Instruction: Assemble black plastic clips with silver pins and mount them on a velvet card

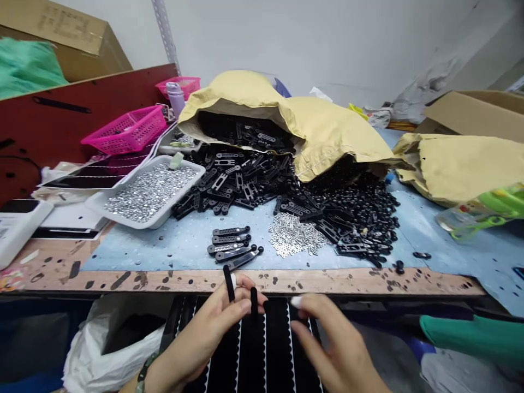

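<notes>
Gripping black plastic strip [228, 284] — left fingers [221, 316]

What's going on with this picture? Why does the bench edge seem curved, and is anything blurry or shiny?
In the head view, the wide lens seems to bow the wooden table edge; the right hand looks slightly blurred; the silver pieces sparkle with small glints under soft, even light.

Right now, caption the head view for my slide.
Left hand holds black strips near right hand, below a spilled heap of black parts.
</notes>
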A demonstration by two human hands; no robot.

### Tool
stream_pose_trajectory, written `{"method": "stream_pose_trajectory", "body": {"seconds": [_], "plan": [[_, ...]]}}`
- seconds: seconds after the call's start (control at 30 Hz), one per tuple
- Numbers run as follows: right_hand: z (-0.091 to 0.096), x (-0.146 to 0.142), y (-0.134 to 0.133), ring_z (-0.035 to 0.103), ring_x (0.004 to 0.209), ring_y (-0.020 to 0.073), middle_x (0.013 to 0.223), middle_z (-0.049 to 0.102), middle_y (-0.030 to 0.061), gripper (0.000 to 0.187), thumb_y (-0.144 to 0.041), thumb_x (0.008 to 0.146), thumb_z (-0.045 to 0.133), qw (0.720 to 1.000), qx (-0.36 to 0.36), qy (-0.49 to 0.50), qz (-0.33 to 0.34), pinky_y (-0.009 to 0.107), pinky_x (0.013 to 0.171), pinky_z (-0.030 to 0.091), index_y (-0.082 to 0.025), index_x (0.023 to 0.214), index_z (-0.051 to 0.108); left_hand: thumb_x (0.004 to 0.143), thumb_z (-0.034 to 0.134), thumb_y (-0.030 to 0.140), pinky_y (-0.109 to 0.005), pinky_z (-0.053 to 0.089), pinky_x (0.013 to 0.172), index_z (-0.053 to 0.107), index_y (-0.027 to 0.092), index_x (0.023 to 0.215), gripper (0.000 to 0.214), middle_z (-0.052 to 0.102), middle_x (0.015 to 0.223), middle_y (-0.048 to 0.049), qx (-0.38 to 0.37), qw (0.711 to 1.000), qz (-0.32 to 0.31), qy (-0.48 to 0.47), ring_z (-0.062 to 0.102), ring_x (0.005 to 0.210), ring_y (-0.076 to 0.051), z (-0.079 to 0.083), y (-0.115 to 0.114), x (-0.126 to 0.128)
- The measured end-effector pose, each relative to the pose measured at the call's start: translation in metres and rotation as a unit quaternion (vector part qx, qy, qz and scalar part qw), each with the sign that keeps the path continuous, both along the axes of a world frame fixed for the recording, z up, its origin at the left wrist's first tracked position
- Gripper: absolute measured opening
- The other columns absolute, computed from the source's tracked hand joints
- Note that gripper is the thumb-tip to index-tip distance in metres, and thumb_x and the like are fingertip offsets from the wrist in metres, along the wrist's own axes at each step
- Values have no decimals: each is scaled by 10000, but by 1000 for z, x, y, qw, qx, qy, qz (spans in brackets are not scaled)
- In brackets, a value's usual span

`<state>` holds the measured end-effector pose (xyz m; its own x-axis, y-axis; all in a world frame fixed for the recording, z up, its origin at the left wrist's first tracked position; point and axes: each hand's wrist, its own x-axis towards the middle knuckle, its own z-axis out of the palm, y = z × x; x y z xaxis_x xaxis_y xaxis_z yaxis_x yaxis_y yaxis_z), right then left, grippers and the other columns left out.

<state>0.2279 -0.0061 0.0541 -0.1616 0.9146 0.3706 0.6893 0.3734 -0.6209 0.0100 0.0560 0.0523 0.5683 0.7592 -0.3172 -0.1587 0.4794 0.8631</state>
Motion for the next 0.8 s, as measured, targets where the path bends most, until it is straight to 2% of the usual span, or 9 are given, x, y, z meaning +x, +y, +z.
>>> {"method": "stream_pose_trajectory", "body": {"seconds": [0.07, 0.17, 0.33, 0.4, 0.5, 0.57, 0.63, 0.7, 0.8], "plan": [[8, -28, 20, 615, 822, 189, 928, 621, 55, 275, -124, 891, 498, 996, -13, 19, 82, 286, 707, 531, -235, 1142, 475, 895, 571, 353, -346, 367, 963, 508, 220, 1103, 255, 631, 1010, -32, 22, 1000, 1, 10, 563, 1032, -193, -2, -3, -8], [1, -51, 39, 603, 766, 176, 865, 606, 54, 257, -66, 899, 429, 990, -15, 9, 138, 277, 653, 514, -211, 1097, 503, 883, 598, 356, -321, 382, 953, 528, 231, 1096, 257, 616, 1009, -18, 48, 998, 20, 25, 551, 1035, -180, -4, -8, -19], [-11, -62, 60, 583, 721, 175, 815, 585, 62, 223, -104, 929, 382, 990, 11, 53, 131, 278, 616, 488, -203, 1014, 563, 896, 564, 330, -353, 411, 978, 496, 227, 1109, 246, 636, 1079, -45, 1, 991, 136, -3, 570, 1101, -212, -10, -4, -35], [-9, -62, 73, 576, 704, 167, 791, 573, 45, 153, -156, 939, 417, 990, -16, 103, 93, 270, 606, 480, -215, 920, 557, 910, 535, 317, -379, 420, 985, 463, 240, 1112, 228, 623, 1163, -61, 53, 974, 216, 47, 565, 1142, -226, -16, 5, -47], [-7, -62, 98, 557, 630, 146, 716, 560, 8, 113, -264, 952, 444, 979, -116, 170, 17, 244, 549, 460, -228, 879, 522, 907, 534, 265, -405, 420, 969, 460, 251, 1065, 175, 618, 1193, -61, 262, 894, 271, 242, 573, 1133, -229, -23, 23, -69], [-10, -64, 114, 559, 618, 137, 680, 558, -8, 133, -323, 954, 441, 959, -180, 219, -5, 235, 556, 462, -229, 889, 508, 891, 535, 194, -425, 418, 929, 484, 234, 1033, 157, 629, 1177, -72, 420, 807, 207, 359, 602, 1064, -233, -26, 34, -81], [-16, -69, 128, 567, 633, 133, 683, 556, -14, 148, -360, 932, 480, 940, -220, 261, 3, 237, 593, 476, -224, 884, 513, 870, 492, 99, -430, 412, 887, 497, 206, 1048, 208, 618, 1207, -99, 539, 727, 106, 412, 612, 1018, -233, -26, 45, -88], [-20, -73, 138, 565, 646, 127, 723, 560, -9, 164, -381, 896, 537, 928, -241, 286, 9, 234, 606, 480, -217, 904, 550, 835, 437, 25, -433, 404, 867, 495, 173, 1094, 304, 594, 1248, -127, 602, 675, 25, 427, 606, 1015, -235, -25, 54, -91], [-23, -77, 147, 555, 657, 118, 741, 566, -5, 213, -392, 816, 646, 911, -267, 314, -8, 214, 598, 474, -207, 917, 614, 815, 423, 20, -455, 386, 879, 500, 140, 1131, 347, 577, 1275, -140, 627, 640, -51, 441, 597, 1018, -246, -25, 64, -92]]}}
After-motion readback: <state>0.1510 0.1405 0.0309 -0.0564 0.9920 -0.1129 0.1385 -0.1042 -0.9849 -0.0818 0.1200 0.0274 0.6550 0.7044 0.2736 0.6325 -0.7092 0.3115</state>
